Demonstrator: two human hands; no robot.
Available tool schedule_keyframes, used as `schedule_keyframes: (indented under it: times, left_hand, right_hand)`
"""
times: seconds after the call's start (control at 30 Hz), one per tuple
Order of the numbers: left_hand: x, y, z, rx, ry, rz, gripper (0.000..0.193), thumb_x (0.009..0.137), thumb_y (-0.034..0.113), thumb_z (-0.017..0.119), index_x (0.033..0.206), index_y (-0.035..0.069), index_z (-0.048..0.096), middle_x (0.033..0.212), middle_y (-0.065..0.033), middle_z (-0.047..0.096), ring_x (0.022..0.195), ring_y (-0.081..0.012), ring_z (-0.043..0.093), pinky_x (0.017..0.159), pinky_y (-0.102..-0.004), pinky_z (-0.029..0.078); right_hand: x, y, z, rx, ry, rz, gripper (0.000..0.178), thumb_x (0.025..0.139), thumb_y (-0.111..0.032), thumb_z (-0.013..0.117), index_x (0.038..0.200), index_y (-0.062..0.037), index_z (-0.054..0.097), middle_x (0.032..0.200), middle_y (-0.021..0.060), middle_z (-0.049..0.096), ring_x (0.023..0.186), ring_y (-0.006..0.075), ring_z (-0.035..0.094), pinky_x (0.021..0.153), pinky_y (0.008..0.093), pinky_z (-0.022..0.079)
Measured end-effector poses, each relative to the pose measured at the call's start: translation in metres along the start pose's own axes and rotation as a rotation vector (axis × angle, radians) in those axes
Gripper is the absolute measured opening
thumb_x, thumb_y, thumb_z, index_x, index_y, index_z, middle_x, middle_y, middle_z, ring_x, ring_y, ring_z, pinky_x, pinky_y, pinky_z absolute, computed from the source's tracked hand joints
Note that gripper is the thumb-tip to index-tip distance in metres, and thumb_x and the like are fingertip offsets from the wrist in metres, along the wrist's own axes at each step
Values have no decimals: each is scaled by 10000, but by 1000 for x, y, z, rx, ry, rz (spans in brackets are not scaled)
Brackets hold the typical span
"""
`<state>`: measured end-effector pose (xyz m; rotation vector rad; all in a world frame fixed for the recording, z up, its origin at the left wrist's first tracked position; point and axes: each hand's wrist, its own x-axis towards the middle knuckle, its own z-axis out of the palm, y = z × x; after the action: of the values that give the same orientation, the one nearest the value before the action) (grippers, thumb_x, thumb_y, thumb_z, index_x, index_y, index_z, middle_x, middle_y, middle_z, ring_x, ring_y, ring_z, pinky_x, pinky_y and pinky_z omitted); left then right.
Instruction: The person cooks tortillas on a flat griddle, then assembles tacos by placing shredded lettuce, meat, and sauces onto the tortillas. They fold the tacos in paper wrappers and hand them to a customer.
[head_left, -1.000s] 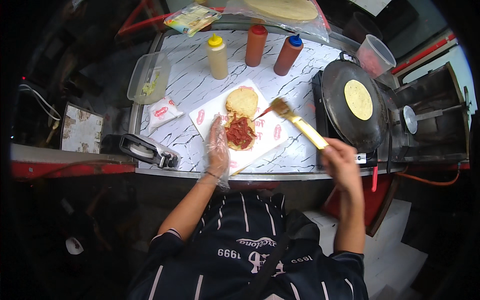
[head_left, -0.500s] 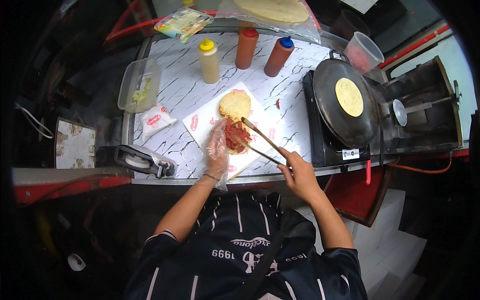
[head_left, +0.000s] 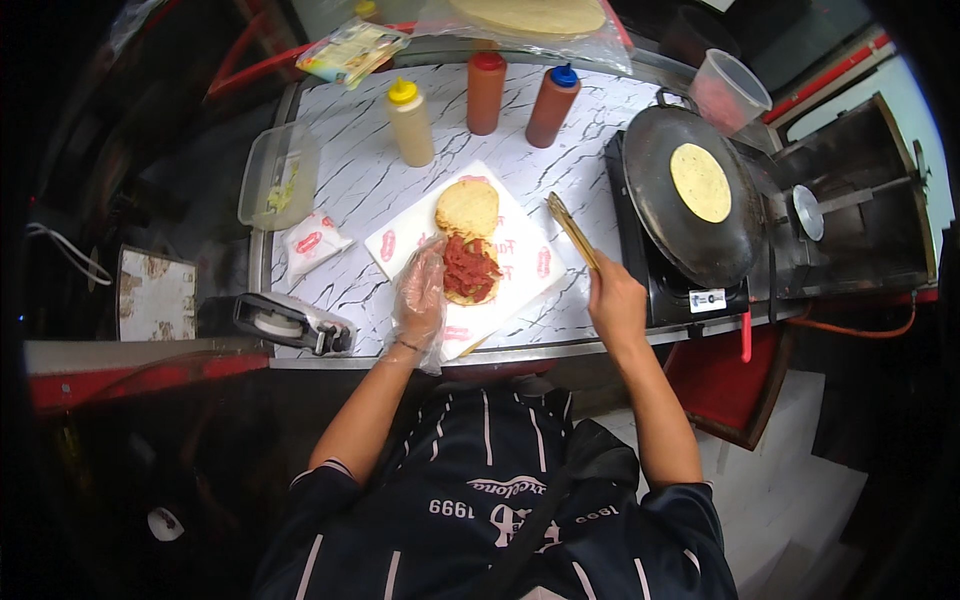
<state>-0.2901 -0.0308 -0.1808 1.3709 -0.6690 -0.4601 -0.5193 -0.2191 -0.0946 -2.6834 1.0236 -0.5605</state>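
Note:
An opened bun lies on white printed paper [head_left: 395, 240]. Its bare half [head_left: 467, 208] is at the far side, and reddish shredded meat [head_left: 470, 268] covers the near half. My left hand [head_left: 421, 290], in a clear plastic glove, rests on the paper against the left side of the filled half, fingers stretched out and not wrapped round it. To the right of the paper, my right hand [head_left: 618, 303] grips metal tongs [head_left: 573, 232]. The tongs' arms are pressed together, with nothing visible between the tips, which point away from me.
A flatbread [head_left: 700, 183] lies on the dark griddle [head_left: 650, 200] at right. Three squeeze bottles stand behind the paper: yellow-capped [head_left: 411, 125], red-capped [head_left: 486, 95] and blue-capped [head_left: 553, 108]. At left are a clear tub [head_left: 250, 190], a white packet [head_left: 310, 245] and a tape dispenser [head_left: 295, 322].
My right hand has drawn the tongs off the meat and moved right, and their arms have come together. My left hand has shifted slightly left beside the bun.

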Motion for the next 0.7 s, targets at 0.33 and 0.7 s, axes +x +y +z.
schedule_keyframes:
  times: [0.33, 0.7]
  left_hand:
    - [5, -8, 3, 184, -26, 129, 337, 1069, 102, 532, 1368, -43, 594, 1346, -180, 646, 1294, -307, 590, 1127, -380, 441]
    - [-13, 11, 29, 1133, -316, 420, 586, 1004, 302, 620, 1508, 27, 503, 1604, -240, 397, 1492, -475, 332, 1243, -615, 191]
  right_hand:
    - [-52, -60, -23, 243, -173, -97, 458, 924, -23, 704, 1372, -33, 614, 847, 164, 605, 692, 350, 625, 629, 434, 502]
    - [-41, 126, -209, -226, 194, -39, 544, 840, 35, 726, 1365, -83, 642, 994, 145, 641, 884, 352, 632, 775, 460, 529]
